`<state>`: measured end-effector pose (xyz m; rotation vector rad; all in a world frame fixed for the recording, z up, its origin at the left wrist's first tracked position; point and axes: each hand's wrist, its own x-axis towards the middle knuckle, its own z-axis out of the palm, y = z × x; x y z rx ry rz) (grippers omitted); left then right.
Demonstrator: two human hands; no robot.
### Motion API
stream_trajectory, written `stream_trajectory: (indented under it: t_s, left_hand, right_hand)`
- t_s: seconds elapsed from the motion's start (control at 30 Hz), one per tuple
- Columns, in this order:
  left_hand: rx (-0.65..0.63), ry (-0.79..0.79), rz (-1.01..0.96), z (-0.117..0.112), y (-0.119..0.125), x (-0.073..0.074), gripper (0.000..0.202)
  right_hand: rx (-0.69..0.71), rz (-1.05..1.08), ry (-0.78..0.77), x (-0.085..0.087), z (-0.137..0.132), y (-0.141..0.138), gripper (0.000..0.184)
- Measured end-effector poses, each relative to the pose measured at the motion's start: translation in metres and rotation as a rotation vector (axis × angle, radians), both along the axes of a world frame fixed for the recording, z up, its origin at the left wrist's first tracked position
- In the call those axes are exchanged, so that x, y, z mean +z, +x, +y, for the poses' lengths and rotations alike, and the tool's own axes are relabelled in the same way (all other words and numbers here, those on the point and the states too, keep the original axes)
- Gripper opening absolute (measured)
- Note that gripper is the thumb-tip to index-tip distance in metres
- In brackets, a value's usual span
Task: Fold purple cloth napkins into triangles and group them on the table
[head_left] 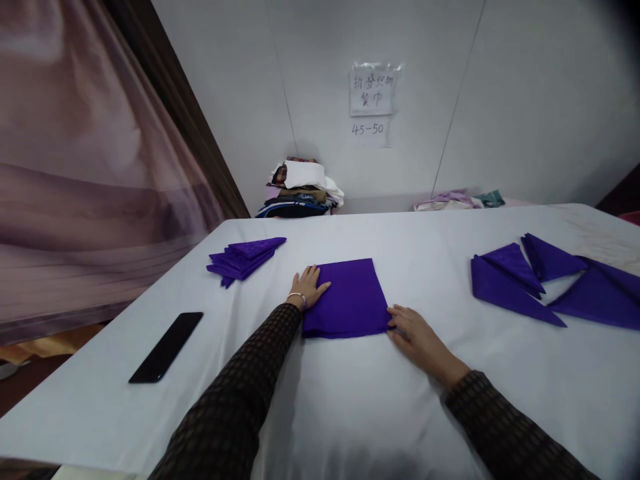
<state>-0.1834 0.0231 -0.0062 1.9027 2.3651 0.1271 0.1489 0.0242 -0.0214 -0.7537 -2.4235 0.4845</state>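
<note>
A purple cloth napkin (349,298), folded into a square, lies flat on the white-covered table in front of me. My left hand (309,288) rests on its left side, fingers spread and palm down. At the lower right corner, my right hand (413,333) has its fingertips closed on the napkin's edge. The near edge shows stacked layers of cloth. Farther left is a fanned pile of folded purple napkins (247,259). On the right lie several more purple napkins (517,283), folded into pointed shapes.
A black phone-like slab (167,348) lies on the left of the white tablecloth (350,413). Piled clothes (300,190) and other fabrics (455,200) sit beyond the far edge. Handwritten paper signs (373,100) hang on the wall. A pinkish curtain (100,167) borders the left side.
</note>
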Motion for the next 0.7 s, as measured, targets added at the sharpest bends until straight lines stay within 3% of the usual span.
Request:
stream_trajectory:
  t_s: [0.13, 0.43, 0.7]
  left_hand:
    - [0.007, 0.019, -0.017, 0.002, -0.004, -0.005, 0.067]
    - [0.086, 0.078, -0.022, 0.023, -0.024, 0.013, 0.040]
    - [0.199, 0.123, -0.029, 0.039, -0.029, 0.016, 0.022]
  right_hand:
    - [0.000, -0.038, 0.003, 0.002, 0.000, 0.000, 0.011]
    - [-0.001, -0.014, 0.018, -0.001, 0.002, 0.000, 0.012]
    - [-0.013, -0.044, 0.049, 0.008, 0.003, -0.003, 0.014]
